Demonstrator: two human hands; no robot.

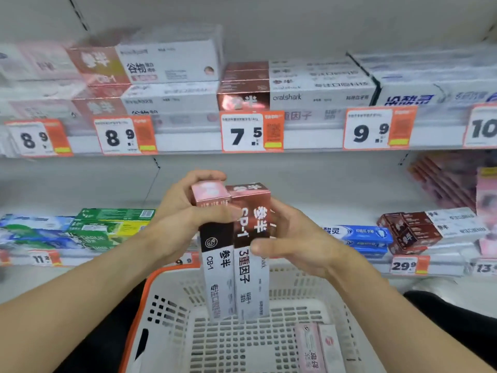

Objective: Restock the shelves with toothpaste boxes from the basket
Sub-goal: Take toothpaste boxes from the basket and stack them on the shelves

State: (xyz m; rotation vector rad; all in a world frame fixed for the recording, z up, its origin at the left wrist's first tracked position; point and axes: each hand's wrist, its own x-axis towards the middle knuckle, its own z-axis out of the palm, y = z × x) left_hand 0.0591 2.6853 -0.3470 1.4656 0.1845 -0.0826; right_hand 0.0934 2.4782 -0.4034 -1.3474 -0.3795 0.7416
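A person's two bare hands hold two toothpaste boxes upright, side by side and touching, directly above a white basket [172, 313] with an orange rim. The left hand [177, 219] curls around the pink-topped box [215, 254], fingers over its top end and thumb across its front. The right hand [293, 243] grips the copper-topped box [251, 238] from its right side, thumb pressed on the front face. The lower ends of both boxes hang just over the basket's back wall. Inside the basket, at its front right, lie two pale pink boxes [318, 348] side by side. Behind the basket runs a lower shelf [435, 270] with green boxes [107, 227] to the left and blue boxes [360, 235] and dark red boxes [408, 230] to the right. Higher above the basket, an upper shelf [188, 142] carries stacked pink, copper and white boxes behind orange-edged price tags [251, 131] reading 8.9, 8.9, 7.5 and 9.9
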